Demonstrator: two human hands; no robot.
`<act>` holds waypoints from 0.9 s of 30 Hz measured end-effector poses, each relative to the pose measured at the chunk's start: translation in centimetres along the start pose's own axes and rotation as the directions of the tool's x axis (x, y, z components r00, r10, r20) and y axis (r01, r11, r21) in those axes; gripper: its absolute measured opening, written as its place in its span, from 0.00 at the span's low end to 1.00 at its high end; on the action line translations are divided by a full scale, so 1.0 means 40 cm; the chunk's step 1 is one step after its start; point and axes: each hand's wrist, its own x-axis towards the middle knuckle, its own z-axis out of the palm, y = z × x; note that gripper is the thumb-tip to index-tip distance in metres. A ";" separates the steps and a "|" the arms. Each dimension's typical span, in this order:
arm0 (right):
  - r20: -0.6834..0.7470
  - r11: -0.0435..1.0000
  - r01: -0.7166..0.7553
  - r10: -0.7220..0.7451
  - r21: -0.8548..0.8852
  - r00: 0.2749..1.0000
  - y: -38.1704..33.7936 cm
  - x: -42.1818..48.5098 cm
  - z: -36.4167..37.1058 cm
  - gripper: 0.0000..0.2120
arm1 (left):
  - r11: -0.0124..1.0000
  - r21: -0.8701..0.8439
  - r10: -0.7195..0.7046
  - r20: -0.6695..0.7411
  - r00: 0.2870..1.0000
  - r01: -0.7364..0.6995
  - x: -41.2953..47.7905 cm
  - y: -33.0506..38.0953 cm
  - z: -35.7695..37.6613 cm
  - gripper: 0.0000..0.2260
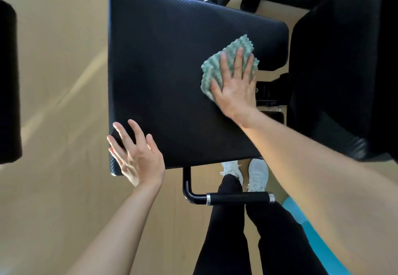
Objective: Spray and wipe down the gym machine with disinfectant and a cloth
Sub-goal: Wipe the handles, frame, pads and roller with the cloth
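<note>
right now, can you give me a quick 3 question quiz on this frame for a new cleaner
1. True or false: the right hand presses the green cloth flat on the black seat pad.
2. Where is the left hand? A) on the handle grip B) open at the pad's near left corner C) holding a spray bottle
3. Fill in: the cloth lies near the pad's ____ edge.

Key
1. True
2. B
3. right
</note>
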 end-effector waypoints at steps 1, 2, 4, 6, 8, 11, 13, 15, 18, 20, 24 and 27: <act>0.002 0.998 0.057 -0.057 -0.009 0.998 -0.011 -0.043 0.019 0.37 | 1.000 0.010 0.001 -0.003 1.000 -0.001 0.000 0.000 0.000 0.24; 0.014 0.995 0.099 -0.099 -0.003 0.995 -0.025 -0.092 0.037 0.37 | 1.000 0.019 0.002 -0.003 1.000 -0.002 0.001 0.000 0.000 0.24; 0.067 0.988 0.151 -0.153 0.032 0.986 -0.065 -0.189 0.073 0.36 | 1.000 0.016 -0.011 0.024 1.000 0.011 0.004 0.003 -0.007 0.24; 0.114 0.978 0.205 -0.208 0.032 0.971 -0.128 -0.278 0.108 0.34 | 1.000 0.016 -0.021 0.054 0.998 0.020 0.008 0.004 -0.018 0.25; 0.125 0.952 0.304 -0.305 0.025 0.944 -0.192 -0.343 0.142 0.32 | 1.000 0.019 -0.020 0.073 0.997 0.019 0.010 0.005 -0.025 0.25; 0.124 0.902 0.432 -0.429 0.009 0.894 -0.229 -0.382 0.171 0.29 | 1.000 0.008 -0.009 0.068 0.998 0.009 0.005 0.017 -0.031 0.25; 0.103 0.906 0.424 -0.422 -0.001 0.901 -0.190 -0.374 0.173 0.30 | 1.000 -0.014 -0.027 0.068 0.997 0.028 -0.002 0.030 -0.031 0.25; 0.097 0.954 0.300 -0.301 0.021 0.949 -0.115 -0.362 0.166 0.31 | 0.997 -0.034 -0.064 0.072 0.995 0.067 -0.005 0.042 -0.031 0.25; 0.076 0.998 0.051 -0.054 0.042 0.996 0.020 -0.353 0.152 0.34 | 0.997 -0.021 -0.068 0.087 0.994 0.070 -0.005 0.043 -0.034 0.25; 0.059 0.993 -0.093 0.090 0.067 0.994 0.092 -0.350 0.139 0.36 | 0.999 -0.006 -0.051 0.097 0.994 0.052 -0.006 0.034 -0.038 0.25; 0.058 0.901 -0.393 0.389 0.185 0.919 0.157 -0.352 0.131 0.36 | 1.000 0.011 -0.008 0.109 0.994 0.007 -0.012 0.028 -0.040 0.26; 0.057 0.806 -0.525 0.531 0.273 0.845 0.133 -0.358 0.138 0.37 | 1.000 0.026 -0.002 0.132 0.991 -0.001 -0.016 0.023 -0.042 0.30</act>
